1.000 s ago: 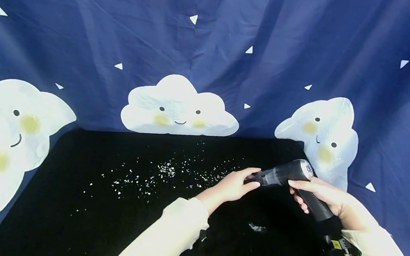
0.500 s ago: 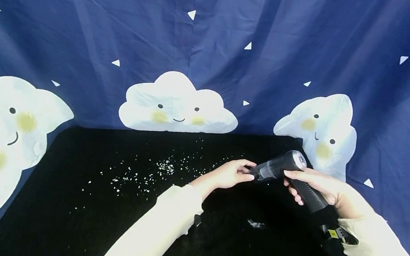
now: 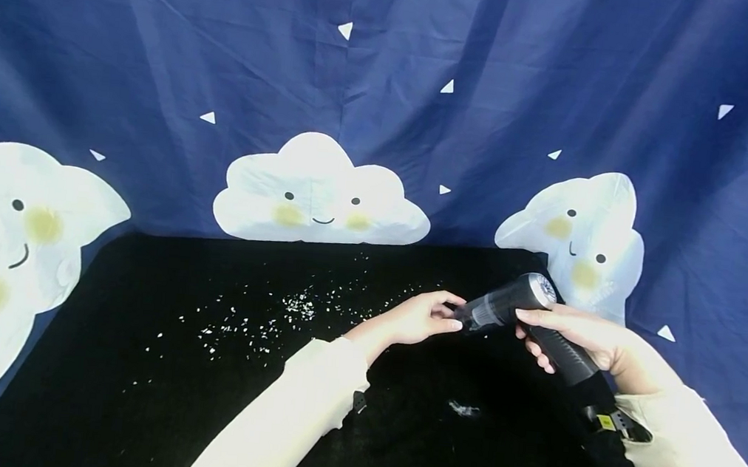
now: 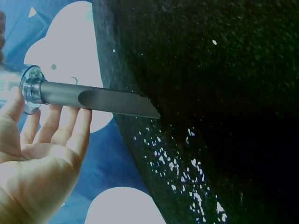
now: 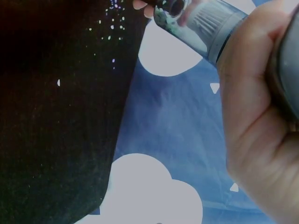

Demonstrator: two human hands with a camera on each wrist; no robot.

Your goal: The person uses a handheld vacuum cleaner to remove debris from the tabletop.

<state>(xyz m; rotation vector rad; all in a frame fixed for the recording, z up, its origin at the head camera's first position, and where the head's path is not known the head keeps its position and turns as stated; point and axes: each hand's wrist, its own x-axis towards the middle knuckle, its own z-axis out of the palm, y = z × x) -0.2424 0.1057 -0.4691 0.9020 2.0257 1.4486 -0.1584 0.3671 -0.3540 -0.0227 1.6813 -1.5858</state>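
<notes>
A black handheld vacuum cleaner (image 3: 508,302) with a clear dust cup (image 4: 30,88) is held at the right of the black-covered table. My right hand (image 3: 579,333) grips its handle, thumb along the upper side and fingers curled beneath. At the front end, my left hand (image 3: 416,317) holds the cup and nozzle between thumb and fingers. In the left wrist view, the dark slanted crevice nozzle (image 4: 117,101) extends past the fingertips. Pale bits show inside the cup (image 5: 180,30) in the right wrist view. Many small white scraps (image 3: 301,306) lie scattered left of the hands.
The table's black cover (image 3: 197,418) ends at a blue curtain (image 3: 384,116) printed with white clouds. A whitish wisp (image 3: 464,409) lies on the cover in front of the vacuum. A dark strap with a yellow label (image 3: 606,422) sits at the right wrist.
Both hands and the vacuum have shifted slightly up and left, and the vacuum's front now tilts down more. Over the last half second they hardly move.
</notes>
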